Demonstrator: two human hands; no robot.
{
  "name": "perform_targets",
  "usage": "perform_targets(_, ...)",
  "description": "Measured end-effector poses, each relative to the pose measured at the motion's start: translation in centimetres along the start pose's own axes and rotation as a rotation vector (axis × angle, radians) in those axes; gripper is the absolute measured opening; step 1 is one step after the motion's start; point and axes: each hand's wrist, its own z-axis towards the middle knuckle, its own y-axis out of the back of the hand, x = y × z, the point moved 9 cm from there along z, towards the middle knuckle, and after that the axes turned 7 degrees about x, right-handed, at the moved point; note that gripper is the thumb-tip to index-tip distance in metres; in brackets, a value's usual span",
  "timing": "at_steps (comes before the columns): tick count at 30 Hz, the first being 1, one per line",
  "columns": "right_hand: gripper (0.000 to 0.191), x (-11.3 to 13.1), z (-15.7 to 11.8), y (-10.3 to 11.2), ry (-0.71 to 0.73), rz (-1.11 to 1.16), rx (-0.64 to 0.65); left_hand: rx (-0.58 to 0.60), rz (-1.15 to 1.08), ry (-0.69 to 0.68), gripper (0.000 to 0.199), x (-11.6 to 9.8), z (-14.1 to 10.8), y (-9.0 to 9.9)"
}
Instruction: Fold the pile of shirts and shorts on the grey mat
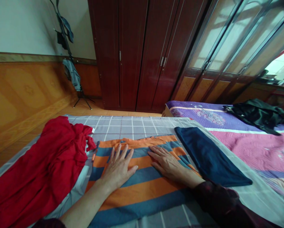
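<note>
An orange and blue striped shirt (142,190) lies spread flat on the bed, its collar edge toward the far side. My left hand (119,167) rests open on the left part of the shirt, fingers spread. On its right part my right hand (164,161) lies flat, palm down, fingers stretched out. Just right of the shirt is a folded dark blue garment (210,158). A heap of crumpled red cloth (54,158) sits to the left of my left hand.
Grey checked bedding (132,125) covers the surface under the clothes. A second bed with a purple and pink cover (239,142) adjoins on the right, bearing a dark green jacket-like bundle (258,114). Behind stand a dark red wardrobe (132,63) and a coat stand (69,52).
</note>
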Motion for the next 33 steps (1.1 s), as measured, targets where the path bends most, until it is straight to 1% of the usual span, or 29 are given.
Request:
perform_targets(1,0.048,-0.4,-0.2,-0.4,0.010,0.013,0.012,0.002,-0.004,0.000,0.066,0.0,0.0,0.1)
perform_targets(2,0.050,-1.3,-0.3,-0.6,-0.037,0.018,0.000,0.004,-0.009,0.000,0.066,0.0,-0.1,0.1)
perform_targets(4,0.055,-3.4,-0.9,-0.4,-0.200,0.010,-0.072,0.013,-0.018,-0.001,0.067,0.0,-0.1,0.1)
perform_targets(5,0.057,-3.7,-1.2,-0.3,-0.247,0.007,-0.103,0.016,-0.019,0.000,0.067,0.0,-0.1,0.1)
perform_targets(6,0.058,-3.4,-1.4,-0.3,-0.242,0.011,-0.115,0.016,-0.019,0.001,0.067,0.0,-0.1,0.1)
perform_targets(7,0.060,-2.4,-1.4,-0.5,-0.186,0.025,-0.102,0.013,-0.017,0.002,0.066,0.0,-0.1,0.0)
perform_targets(9,0.061,0.3,-1.5,-1.2,-0.005,0.072,-0.019,0.001,-0.010,0.004,0.065,0.0,-0.1,0.0)
perform_targets(10,0.061,1.1,-1.6,-1.5,0.058,0.095,0.028,-0.006,-0.005,0.005,0.065,0.1,-0.1,-0.1)
perform_targets(11,0.060,1.4,-1.7,-1.6,0.079,0.110,0.062,-0.012,-0.001,0.005,0.064,0.1,-0.1,-0.1)
perform_targets(12,0.060,1.0,-1.8,-1.7,0.060,0.117,0.079,-0.017,0.003,0.004,0.064,0.1,-0.1,-0.1)
perform_targets(13,0.060,0.1,-2.0,-1.6,0.005,0.115,0.078,-0.020,0.006,0.003,0.064,0.1,-0.1,-0.1)
perform_targets(15,0.060,-2.3,-2.7,-1.2,-0.139,0.096,0.042,-0.016,0.010,0.000,0.064,0.1,0.0,-0.1)
perform_targets(16,0.061,-3.1,-3.2,-1.1,-0.179,0.087,0.028,-0.011,0.011,-0.001,0.064,0.1,0.0,-0.1)
perform_targets(17,0.061,-3.4,-3.7,-1.2,-0.178,0.083,0.026,-0.005,0.013,-0.002,0.064,0.1,0.0,-0.1)
perform_targets(20,0.059,-3.1,-5.5,-1.7,-0.083,0.090,0.044,0.007,0.023,-0.004,0.064,0.0,0.0,-0.2)
perform_targets(21,0.057,-3.4,-6.1,-1.6,-0.092,0.093,0.028,0.005,0.028,-0.005,0.064,0.0,0.0,-0.3)
perform_targets(23,0.052,-5.3,-7.7,-0.7,-0.198,0.093,-0.059,-0.008,0.041,-0.004,0.064,0.0,0.0,-0.3)
perform_targets(25,0.043,-7.7,-9.7,0.9,-0.318,0.092,-0.171,-0.018,0.051,-0.004,0.063,0.0,0.0,-0.3)
perform_targets(27,0.034,-9.5,-11.8,2.2,-0.381,0.071,-0.220,-0.020,0.059,-0.004,0.062,0.0,0.0,-0.3)
perform_targets(28,0.032,-10.0,-12.7,2.6,-0.396,0.056,-0.214,-0.020,0.064,-0.005,0.061,-0.1,0.0,-0.3)
perform_targets(30,0.028,-10.6,-14.4,2.9,-0.408,0.039,-0.151,-0.022,0.079,-0.006,0.061,-0.1,0.0,-0.4)
perform_targets(33,0.020,-10.3,-16.4,2.4,-0.410,0.074,-0.042,-0.034,0.111,-0.011,0.061,-0.1,0.1,-0.4)
